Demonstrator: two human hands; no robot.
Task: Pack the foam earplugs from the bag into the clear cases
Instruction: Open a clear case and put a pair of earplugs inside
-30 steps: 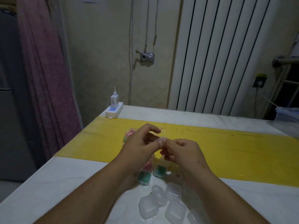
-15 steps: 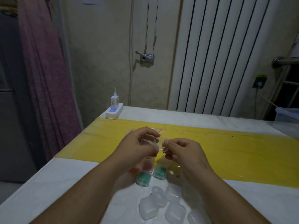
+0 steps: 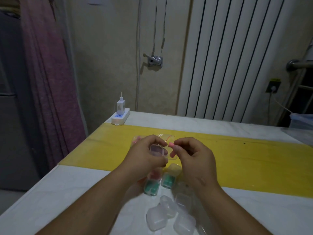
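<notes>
Parted now, right fingers [image 3: 183,141] pinch a pink foam earplug [image 3: 171,144]; left fingers [image 3: 151,139] clasp a clear case [image 3: 156,149].

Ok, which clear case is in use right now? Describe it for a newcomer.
Two hands meet over the yellow strip on the table. The left hand grips the clear case, beside the pink earplug the right hand pinches. The other cases lie on the table; only this one is held up.
</notes>
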